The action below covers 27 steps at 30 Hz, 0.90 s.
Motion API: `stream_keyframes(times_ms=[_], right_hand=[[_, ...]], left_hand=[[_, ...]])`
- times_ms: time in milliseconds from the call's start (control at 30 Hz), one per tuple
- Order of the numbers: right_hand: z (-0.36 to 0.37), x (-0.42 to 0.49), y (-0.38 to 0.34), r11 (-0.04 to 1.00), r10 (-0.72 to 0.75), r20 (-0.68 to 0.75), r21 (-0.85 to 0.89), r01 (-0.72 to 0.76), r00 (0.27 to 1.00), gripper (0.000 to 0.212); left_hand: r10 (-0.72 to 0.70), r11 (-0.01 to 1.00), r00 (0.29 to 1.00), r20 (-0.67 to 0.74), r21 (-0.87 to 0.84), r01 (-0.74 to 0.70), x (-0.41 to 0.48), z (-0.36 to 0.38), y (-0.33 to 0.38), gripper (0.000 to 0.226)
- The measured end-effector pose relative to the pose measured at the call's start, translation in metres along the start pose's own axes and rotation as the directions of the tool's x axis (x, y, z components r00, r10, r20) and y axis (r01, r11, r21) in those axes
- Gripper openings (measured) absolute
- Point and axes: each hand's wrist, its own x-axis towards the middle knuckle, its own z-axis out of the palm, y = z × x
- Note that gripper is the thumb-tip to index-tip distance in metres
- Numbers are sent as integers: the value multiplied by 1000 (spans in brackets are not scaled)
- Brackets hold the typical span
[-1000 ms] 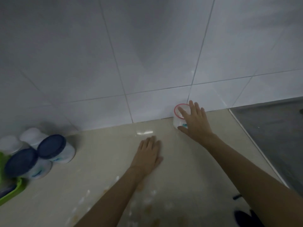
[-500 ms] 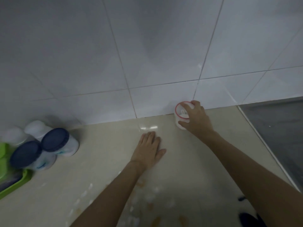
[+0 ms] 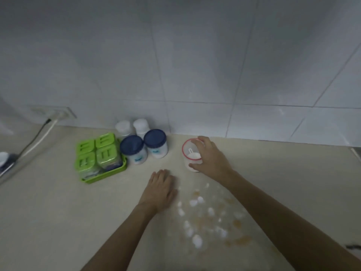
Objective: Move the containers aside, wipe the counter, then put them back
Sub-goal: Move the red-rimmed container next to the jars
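Note:
My right hand (image 3: 210,157) is wrapped around a clear container with a red rim (image 3: 188,153) that holds white powder and a small scoop; it stands on the beige counter (image 3: 58,212), just right of two blue-lidded jars (image 3: 132,147) (image 3: 155,140). Behind those stand two white-lidded jars (image 3: 123,127) (image 3: 141,124) against the tiled wall. My left hand (image 3: 160,189) lies flat on the counter, palm down, fingers together, holding nothing. White and orange-brown spills (image 3: 207,214) dot the counter between my forearms.
A green tray with several green-lidded boxes (image 3: 96,157) sits left of the jars. A wall socket (image 3: 52,112) with a cable running down-left is at the far left. A dark sink edge (image 3: 356,151) shows at the far right.
My right hand closed on the red-rimmed container and has carried it left from the wall, close to the blue-lidded jars. The view swung left, bringing the green tray and socket into sight.

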Motion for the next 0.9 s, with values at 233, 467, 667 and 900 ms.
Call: stream_keyframes(times_ms=[233, 467, 667, 900], right_hand=[[72, 30, -100, 979, 52, 3, 200, -51, 999, 80], [113, 36, -141, 978, 92, 22, 186, -95, 995, 78], [126, 20, -140, 995, 31, -23, 96, -29, 999, 80], [107, -119, -105, 996, 90, 15, 19, -90, 996, 72]], left_hand=[[-53, 998, 998, -44, 25, 54, -47, 4, -95, 45], [37, 999, 985, -166, 2, -38, -73, 26, -143, 37], [100, 986, 974, -203, -110, -125, -75, 25, -145, 38], [60, 868, 959, -277, -460, -188, -123, 38, -87, 40]])
